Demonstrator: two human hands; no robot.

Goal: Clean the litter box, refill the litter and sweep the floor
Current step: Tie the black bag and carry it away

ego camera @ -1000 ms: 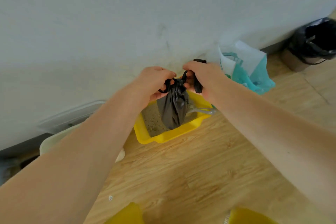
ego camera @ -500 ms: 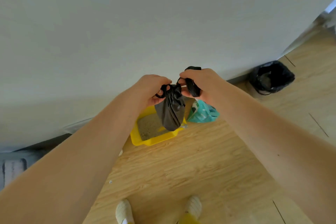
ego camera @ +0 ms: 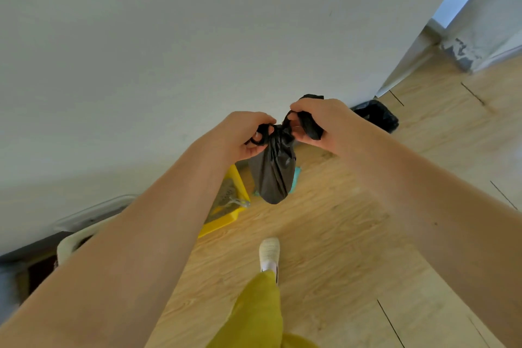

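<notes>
A small black plastic bag [ego camera: 272, 175] hangs in the air in front of me, bulging at the bottom and bunched at its neck. My left hand [ego camera: 244, 134] grips one black end of the neck. My right hand [ego camera: 319, 123] grips the other end, which sticks out past its fingers. Below and to the left, the yellow litter box [ego camera: 226, 219] sits on the wooden floor by the wall, with grey litter and a scoop [ego camera: 237, 202] inside. My left forearm hides much of the box.
A teal bag [ego camera: 295, 179] peeks out behind the black bag. A bin lined in black [ego camera: 377, 114] stands by the wall at the right. A cream tub [ego camera: 69, 243] and clear lid [ego camera: 93, 212] lie at the left. My foot [ego camera: 269, 253] is on the floor.
I have risen and stepped back and to the right, so the litter box now looks smaller and lower left. Both hands still hold the black bag's neck, now over the floor.
</notes>
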